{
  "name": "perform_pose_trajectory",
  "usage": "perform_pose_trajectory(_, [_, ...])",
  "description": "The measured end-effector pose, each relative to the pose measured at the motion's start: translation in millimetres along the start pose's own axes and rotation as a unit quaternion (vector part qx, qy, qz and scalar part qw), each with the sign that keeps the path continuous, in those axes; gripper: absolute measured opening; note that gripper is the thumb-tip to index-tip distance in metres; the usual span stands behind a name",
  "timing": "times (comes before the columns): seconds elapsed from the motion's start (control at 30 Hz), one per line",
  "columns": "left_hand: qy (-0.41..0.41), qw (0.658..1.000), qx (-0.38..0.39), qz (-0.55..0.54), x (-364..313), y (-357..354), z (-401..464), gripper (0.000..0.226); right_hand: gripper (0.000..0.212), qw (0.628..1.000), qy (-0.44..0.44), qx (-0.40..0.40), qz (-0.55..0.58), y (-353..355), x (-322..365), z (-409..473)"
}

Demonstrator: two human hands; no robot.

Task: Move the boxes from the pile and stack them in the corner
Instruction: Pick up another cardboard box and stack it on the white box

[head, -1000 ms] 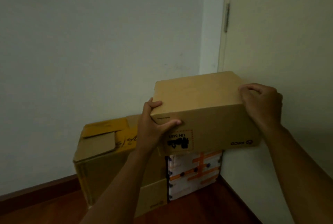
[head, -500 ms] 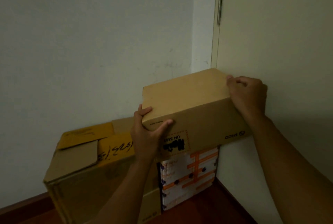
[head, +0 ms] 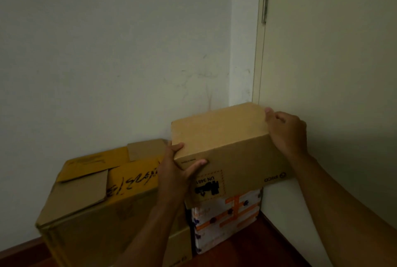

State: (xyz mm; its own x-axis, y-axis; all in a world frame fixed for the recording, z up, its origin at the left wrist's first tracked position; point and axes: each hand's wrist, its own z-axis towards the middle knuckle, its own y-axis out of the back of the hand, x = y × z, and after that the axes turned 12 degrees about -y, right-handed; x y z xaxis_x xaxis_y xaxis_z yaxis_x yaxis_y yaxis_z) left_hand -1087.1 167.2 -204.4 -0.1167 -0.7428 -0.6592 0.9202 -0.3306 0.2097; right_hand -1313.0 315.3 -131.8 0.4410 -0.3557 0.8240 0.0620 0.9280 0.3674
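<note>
A plain brown cardboard box (head: 223, 137) with an upside-down "UN 3481" label sits over a white box with orange stripes (head: 227, 217) in the room's corner. My left hand (head: 178, 170) grips its near left corner, thumb on the front face. My right hand (head: 283, 129) holds its right end, close to the door. Whether the brown box rests fully on the white box cannot be told. A larger brown box with yellow tape and handwriting (head: 96, 191) stands to the left, against the wall.
A pale wall (head: 107, 51) runs behind the boxes. A closed cream door (head: 333, 51) with a hinge (head: 266, 2) forms the right side of the corner. Dark red wooden floor (head: 268, 245) shows below, with a skirting board at lower left.
The brown box has moved back and right, deeper into the corner and over the white box. Both hands kept their hold on it, and my view came closer.
</note>
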Motion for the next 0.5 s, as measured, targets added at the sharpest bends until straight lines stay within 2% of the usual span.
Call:
perform_pose_trajectory(0.13, [-0.01,0.995,0.067,0.073,8,1,2,0.08,0.077,0.998,0.024,0.019,-0.059,-24,-39,-11])
perform_pose_trajectory(0.23, [-0.012,0.984,0.088,0.155,16,1,-1,0.089,0.062,0.985,0.031,0.02,-0.169,-42,-45,-31])
perform_pose_trajectory(0.3, [-0.034,0.969,0.097,0.223,14,4,2,0.082,0.058,0.975,0.072,0.02,-0.207,-50,-36,-48])
perform_pose_trajectory(0.33, [-0.049,0.957,0.116,0.261,13,8,3,0.083,0.058,0.974,0.097,0.028,-0.204,-53,-31,-58])
perform_pose_trajectory(0.4, [-0.048,0.923,0.176,0.339,14,22,5,0.102,0.061,0.971,0.141,0.052,-0.184,-62,-25,-77])
perform_pose_trajectory(0.5, [0.036,0.852,0.254,0.457,31,59,4,0.134,0.062,0.968,0.175,0.065,-0.165,-71,-18,-92])
